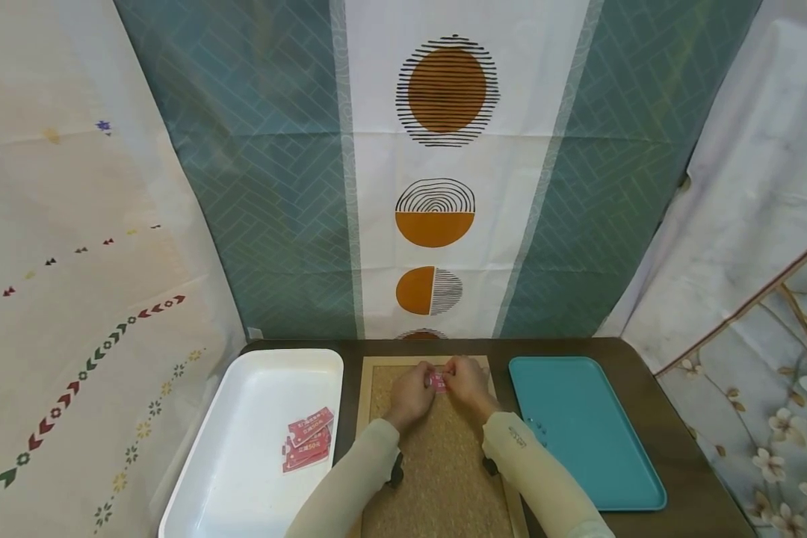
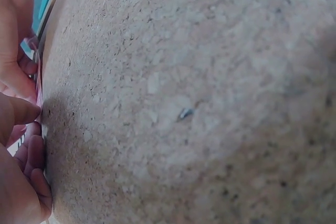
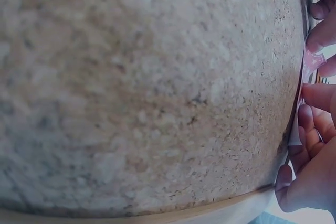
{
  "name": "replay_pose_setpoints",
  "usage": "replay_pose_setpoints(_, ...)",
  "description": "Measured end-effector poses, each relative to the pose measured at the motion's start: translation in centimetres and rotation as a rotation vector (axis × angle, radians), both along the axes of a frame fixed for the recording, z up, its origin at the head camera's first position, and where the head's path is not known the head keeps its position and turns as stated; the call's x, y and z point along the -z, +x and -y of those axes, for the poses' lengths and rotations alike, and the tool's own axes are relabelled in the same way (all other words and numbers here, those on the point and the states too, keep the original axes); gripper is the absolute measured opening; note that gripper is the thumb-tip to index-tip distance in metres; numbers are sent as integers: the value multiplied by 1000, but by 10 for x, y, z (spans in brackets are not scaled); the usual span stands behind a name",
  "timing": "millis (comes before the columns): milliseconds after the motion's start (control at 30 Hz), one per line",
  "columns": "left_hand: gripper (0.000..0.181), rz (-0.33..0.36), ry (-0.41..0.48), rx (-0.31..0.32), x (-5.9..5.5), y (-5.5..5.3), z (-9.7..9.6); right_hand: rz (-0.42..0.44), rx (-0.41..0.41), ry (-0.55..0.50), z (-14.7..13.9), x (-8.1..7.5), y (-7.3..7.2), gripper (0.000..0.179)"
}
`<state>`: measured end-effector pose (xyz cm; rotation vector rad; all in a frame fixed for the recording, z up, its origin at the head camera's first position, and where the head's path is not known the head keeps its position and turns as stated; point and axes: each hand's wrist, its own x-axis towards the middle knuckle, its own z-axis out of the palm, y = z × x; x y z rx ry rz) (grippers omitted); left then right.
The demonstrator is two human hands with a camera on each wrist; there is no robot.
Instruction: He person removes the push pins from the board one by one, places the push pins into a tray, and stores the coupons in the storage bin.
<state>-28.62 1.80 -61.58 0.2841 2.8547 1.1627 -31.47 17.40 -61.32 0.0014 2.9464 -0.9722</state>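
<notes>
A red paper coupon [image 1: 438, 382] with white print lies against the upper part of a wood-framed cork board [image 1: 437, 478]. My left hand [image 1: 410, 394] pinches its left side, thumb and fingertips close to the cork. From the other side my right hand [image 1: 467, 382] holds the coupon, fingers curled at its edge. In the right wrist view, a strip of the pink coupon [image 3: 314, 62] shows between the fingers of both hands. The left wrist view has the left hand [image 2: 21, 177] low and the right hand [image 2: 16, 40] above it. Fingers hide much of the coupon.
To the left, a white tray [image 1: 242, 418] holds several red coupons [image 1: 307, 441] in a loose pile. A teal tray [image 1: 585, 433] stands on the right, with small clear pieces [image 1: 536, 429] near its left edge. All rest on a dark brown table [image 1: 686, 463] before hanging cloths.
</notes>
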Motion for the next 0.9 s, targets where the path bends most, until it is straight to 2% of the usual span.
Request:
replay_pose_setpoints(533, 25, -42, -1, -18, 3, 0, 0, -30, 7, -12, 3, -1, 3, 10)
replay_pose_setpoints(900, 26, -9, 9, -25, 2, 1, 0, -31, 24, -24, 1, 3, 2, 12)
